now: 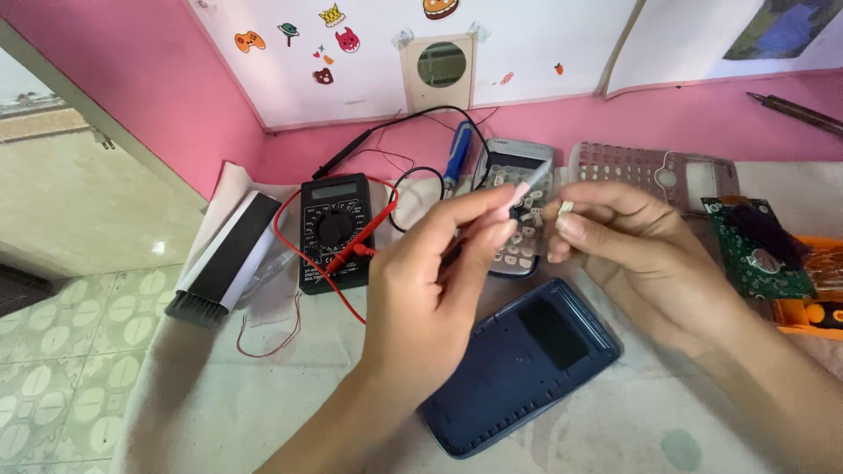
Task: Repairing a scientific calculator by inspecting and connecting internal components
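My left hand (439, 281) pinches a thin pink-tipped tool (529, 183), its tip raised toward my right hand. My right hand (628, 241) holds a small white key piece (566, 208) between thumb and fingers, close to the tool's tip. Behind both hands lies a grey calculator key pad (518, 250) with loose white keys. Below the hands rests a dark blue calculator back cover (518, 364) on the cloth.
A black multimeter (334, 230) with red and black leads sits at the left, beside a black-and-white brush (224, 262). A blue screwdriver (457, 154), a pink key frame (654, 171), a green circuit board (760, 250) and an orange object (812, 312) lie around. A pink wall stands behind.
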